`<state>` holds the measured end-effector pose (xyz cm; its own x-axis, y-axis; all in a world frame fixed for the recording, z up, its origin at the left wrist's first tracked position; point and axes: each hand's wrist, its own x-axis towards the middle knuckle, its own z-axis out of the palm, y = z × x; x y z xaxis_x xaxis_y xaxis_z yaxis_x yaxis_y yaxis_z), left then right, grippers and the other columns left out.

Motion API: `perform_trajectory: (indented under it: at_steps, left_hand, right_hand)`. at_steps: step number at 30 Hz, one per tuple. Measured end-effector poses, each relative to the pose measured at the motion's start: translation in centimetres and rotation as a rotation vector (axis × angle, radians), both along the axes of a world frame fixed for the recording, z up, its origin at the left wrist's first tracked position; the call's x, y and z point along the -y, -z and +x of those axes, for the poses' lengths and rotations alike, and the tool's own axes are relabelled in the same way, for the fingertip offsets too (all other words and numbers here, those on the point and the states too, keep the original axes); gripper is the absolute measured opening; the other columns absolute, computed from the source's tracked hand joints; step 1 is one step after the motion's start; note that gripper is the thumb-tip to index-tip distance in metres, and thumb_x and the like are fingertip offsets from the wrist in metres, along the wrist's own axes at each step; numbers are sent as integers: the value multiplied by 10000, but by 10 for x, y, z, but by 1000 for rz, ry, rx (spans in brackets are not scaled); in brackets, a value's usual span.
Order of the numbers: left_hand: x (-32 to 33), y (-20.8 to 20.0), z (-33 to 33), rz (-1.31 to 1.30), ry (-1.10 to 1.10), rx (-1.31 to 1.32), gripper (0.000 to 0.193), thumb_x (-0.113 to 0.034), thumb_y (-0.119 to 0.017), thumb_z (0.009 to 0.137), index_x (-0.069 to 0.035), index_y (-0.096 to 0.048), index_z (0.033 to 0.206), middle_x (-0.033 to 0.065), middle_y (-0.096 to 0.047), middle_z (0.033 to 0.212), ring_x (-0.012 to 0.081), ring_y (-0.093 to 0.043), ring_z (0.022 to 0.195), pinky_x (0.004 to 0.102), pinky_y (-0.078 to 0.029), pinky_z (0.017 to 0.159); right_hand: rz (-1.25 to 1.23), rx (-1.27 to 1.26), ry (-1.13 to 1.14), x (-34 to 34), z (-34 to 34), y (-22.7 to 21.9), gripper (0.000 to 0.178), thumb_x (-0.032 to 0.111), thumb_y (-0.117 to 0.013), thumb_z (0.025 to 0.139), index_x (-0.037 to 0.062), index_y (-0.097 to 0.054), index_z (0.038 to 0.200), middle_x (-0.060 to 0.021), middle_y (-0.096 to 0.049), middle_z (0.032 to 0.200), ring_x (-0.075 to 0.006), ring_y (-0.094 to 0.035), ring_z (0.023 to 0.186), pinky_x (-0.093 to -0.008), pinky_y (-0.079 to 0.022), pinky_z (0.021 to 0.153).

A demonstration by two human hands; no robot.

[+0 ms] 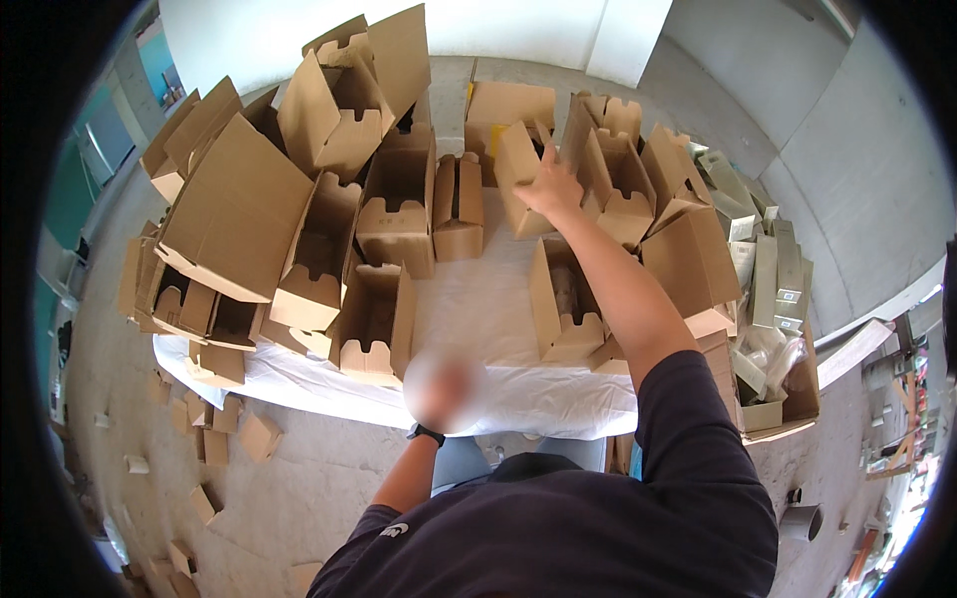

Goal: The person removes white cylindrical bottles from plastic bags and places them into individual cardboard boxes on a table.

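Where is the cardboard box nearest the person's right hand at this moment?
In the head view, that cardboard box is just right of centre in the upper part, with the right hand at its right side and a wider box behind.

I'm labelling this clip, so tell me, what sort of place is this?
Probably a packing or storage room: open cardboard boxes crowd a white-covered table, small boxes lie scattered below, and the floor is bare and grey.
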<state>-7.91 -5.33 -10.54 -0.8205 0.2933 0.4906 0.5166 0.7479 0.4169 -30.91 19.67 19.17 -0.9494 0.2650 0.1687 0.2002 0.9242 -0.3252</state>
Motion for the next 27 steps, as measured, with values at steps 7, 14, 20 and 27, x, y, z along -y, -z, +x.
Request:
perform_trajectory:
  at_steps: [7,14,20,27]
  left_hand:
    - [-2,-9,1,77,9,91,280,-220,-599,880,-128,-580,1144,57,-616,975,234,-600,838,412,-472,710]
    - [9,30,-1,-78,-16,-77,317,-226,-594,881,-121,-571,1180,60,-611,1039,228,-598,888,402,-466,746]
    - [5,39,-1,-180,10,-43,386,-212,-597,877,-111,-535,1245,69,-593,1155,238,-579,1036,418,-450,843]
    - [8,24,4,-142,14,169,388,-202,-610,862,-108,-542,1232,67,-598,1168,237,-574,1048,413,-444,868]
  right_hand:
    - [122,242,85,-26,-22,50,1007,481,-737,722,70,-211,1476,-250,-429,1364,-392,-567,1136,-558,-519,820]
    - [468,698,-39,2,-29,30,672,533,-637,818,74,-535,1298,-154,-567,1290,-338,-593,1128,-462,-516,882]
    - [227,18,-238,53,-43,25,621,458,-559,908,70,-448,1379,-227,-537,1283,-381,-557,1156,-528,-447,968]
    - [-271,359,-201,121,-54,50,766,356,-622,850,228,-247,1506,-160,-75,1580,-400,-104,1446,-674,-230,1080]
